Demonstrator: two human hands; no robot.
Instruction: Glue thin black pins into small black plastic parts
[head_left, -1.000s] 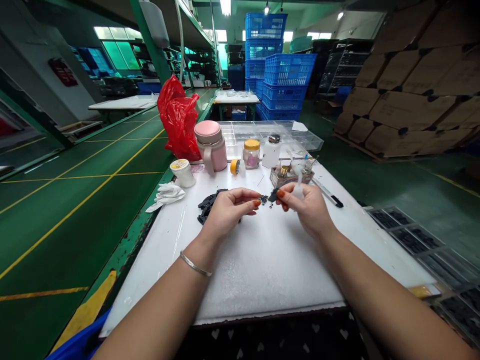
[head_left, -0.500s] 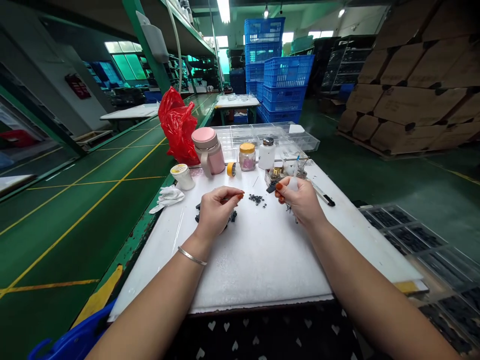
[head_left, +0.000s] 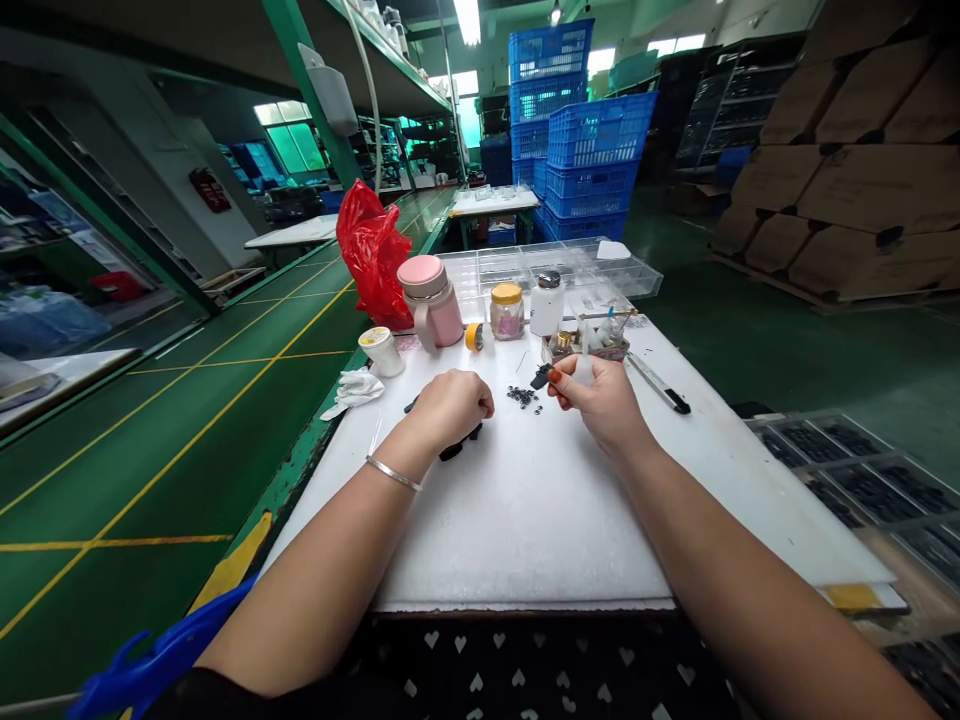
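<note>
My left hand (head_left: 452,408) is closed, fingers curled down and knuckles up. Its fingertips are mostly hidden, so I cannot make out what they hold. Under and beside it lie several black parts (head_left: 452,451), partly covered by the hand. Between thumb and forefinger, my right hand (head_left: 600,400) pinches a small black part (head_left: 541,377). A translucent whitish piece (head_left: 584,368) shows inside the same hand, its kind unclear. Between both hands, a loose cluster of small black rings (head_left: 521,396) is spread on the white table top (head_left: 525,530).
Behind the hands stand a pink mug (head_left: 442,315), a yellow-lidded jar (head_left: 507,315), a white bottle (head_left: 546,305) and a small tray (head_left: 616,350). A utility knife (head_left: 660,385) lies right; a white glove (head_left: 352,390) and white tub (head_left: 381,352) are left. Blue crates (head_left: 600,135) rise behind.
My left hand has turned over from a raised pinch to curled fingers lower over the black parts. My right hand still grips the black part. The camera view has shifted slightly.
</note>
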